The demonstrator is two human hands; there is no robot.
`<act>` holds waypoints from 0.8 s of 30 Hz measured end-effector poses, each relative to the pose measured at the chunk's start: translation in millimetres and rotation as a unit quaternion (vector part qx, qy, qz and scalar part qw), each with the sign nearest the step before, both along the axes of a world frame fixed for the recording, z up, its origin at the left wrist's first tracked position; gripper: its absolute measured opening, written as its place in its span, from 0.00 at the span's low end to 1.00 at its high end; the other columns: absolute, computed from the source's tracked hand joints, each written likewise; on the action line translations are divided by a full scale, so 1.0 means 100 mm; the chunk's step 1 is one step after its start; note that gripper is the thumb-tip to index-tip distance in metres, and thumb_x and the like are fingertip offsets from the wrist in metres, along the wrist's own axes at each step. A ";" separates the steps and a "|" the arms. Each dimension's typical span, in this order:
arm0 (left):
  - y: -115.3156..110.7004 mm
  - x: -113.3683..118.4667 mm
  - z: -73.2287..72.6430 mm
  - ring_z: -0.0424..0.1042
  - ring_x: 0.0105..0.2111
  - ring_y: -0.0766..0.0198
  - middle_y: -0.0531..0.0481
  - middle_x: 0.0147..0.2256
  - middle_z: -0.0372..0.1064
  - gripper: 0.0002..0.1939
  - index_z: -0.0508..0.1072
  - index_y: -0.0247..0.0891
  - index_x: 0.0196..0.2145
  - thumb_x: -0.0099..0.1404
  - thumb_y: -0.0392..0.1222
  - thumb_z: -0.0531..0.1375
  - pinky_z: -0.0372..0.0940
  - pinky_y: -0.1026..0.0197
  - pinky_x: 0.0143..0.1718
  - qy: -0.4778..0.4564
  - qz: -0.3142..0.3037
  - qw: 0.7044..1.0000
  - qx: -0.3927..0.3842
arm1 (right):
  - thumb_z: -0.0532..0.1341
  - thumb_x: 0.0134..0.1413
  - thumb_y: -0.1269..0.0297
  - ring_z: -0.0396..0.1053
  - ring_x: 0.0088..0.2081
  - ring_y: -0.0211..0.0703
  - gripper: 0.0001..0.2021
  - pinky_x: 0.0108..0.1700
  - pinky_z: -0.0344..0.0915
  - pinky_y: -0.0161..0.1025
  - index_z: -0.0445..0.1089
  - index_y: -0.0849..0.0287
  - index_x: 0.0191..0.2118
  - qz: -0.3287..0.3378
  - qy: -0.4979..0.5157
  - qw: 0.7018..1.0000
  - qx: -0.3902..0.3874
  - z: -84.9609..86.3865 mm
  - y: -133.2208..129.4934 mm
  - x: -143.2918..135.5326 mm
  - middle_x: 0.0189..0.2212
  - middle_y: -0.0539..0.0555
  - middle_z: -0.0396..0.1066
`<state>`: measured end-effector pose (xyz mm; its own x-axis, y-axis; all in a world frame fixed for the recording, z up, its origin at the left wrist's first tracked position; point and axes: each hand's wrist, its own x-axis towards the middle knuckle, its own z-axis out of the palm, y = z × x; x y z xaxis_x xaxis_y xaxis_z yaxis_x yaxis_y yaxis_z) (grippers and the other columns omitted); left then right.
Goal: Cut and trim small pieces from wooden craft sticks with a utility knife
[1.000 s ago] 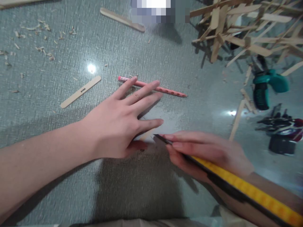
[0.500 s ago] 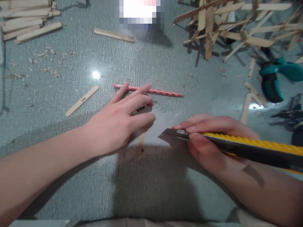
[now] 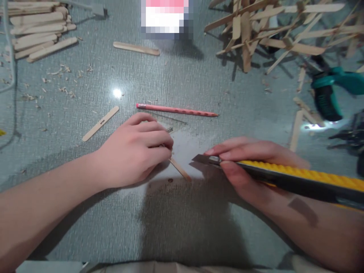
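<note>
My right hand (image 3: 241, 159) grips a yellow and black utility knife (image 3: 290, 176), its blade out and pointing left just above the table. Over a pale patch of the table, my left hand (image 3: 142, 146) is closed, thumb and fingers curled together around a narrow wooden craft stick (image 3: 180, 170). One end of that stick pokes out below the fingertips toward the knife; the rest is hidden by the hand. Just beyond the fingers, a marked piece of wood (image 3: 170, 130) shows in part. A pink pencil (image 3: 178, 110) lies behind my left hand.
Single craft sticks (image 3: 101, 124) lie left and behind. A pile of sticks (image 3: 42, 28) stands at back left, near wood shavings (image 3: 66, 91) and a cable (image 3: 13, 57). At back right are a stick structure (image 3: 264, 34) and teal-handled pliers (image 3: 327, 93). A pixelated object (image 3: 165, 17) is at the back.
My left hand has drawn back from the pencil, its fingers curling in. The narrow stick under it has turned to slant down to the right. The knife has barely moved.
</note>
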<state>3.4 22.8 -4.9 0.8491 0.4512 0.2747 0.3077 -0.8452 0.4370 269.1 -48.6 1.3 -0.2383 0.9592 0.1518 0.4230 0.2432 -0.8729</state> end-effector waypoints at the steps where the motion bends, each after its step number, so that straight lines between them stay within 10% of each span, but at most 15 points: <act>1: 0.00 -0.01 0.01 0.77 0.41 0.61 0.52 0.42 0.80 0.10 0.76 0.41 0.35 0.72 0.34 0.56 0.67 0.50 0.53 0.003 -0.004 1.000 -0.003 | 0.66 0.58 0.72 0.80 0.38 0.42 0.09 0.40 0.77 0.38 0.73 0.49 0.41 0.017 -0.006 1.000 0.020 0.01 0.01 -0.01 0.38 0.51 0.81; 10: -0.04 -0.03 0.03 0.74 0.38 0.59 0.48 0.38 0.78 0.16 0.78 0.39 0.35 0.75 0.35 0.52 0.68 0.53 0.43 0.035 -0.026 0.997 0.056 | 0.67 0.55 0.75 0.81 0.36 0.42 0.12 0.38 0.80 0.36 0.73 0.52 0.42 0.080 -0.074 0.991 0.075 0.03 0.05 -0.26 0.36 0.52 0.82; 14: -0.30 0.02 0.10 0.72 0.31 0.60 0.44 0.35 0.77 0.15 0.78 0.33 0.32 0.72 0.30 0.53 0.70 0.56 0.36 0.073 0.070 0.992 0.081 | 0.65 0.55 0.76 0.82 0.37 0.42 0.12 0.40 0.80 0.35 0.73 0.51 0.42 0.095 -0.078 0.989 0.085 0.04 0.04 -0.28 0.38 0.52 0.82; 24: -0.64 0.09 0.17 0.76 0.48 0.43 0.27 0.50 0.75 0.18 0.78 0.18 0.46 0.67 0.29 0.52 0.74 0.48 0.47 0.151 0.068 0.977 0.136 | 0.65 0.57 0.77 0.81 0.38 0.40 0.12 0.42 0.79 0.35 0.72 0.53 0.42 0.092 -0.076 0.989 0.087 0.00 0.07 -0.31 0.39 0.53 0.82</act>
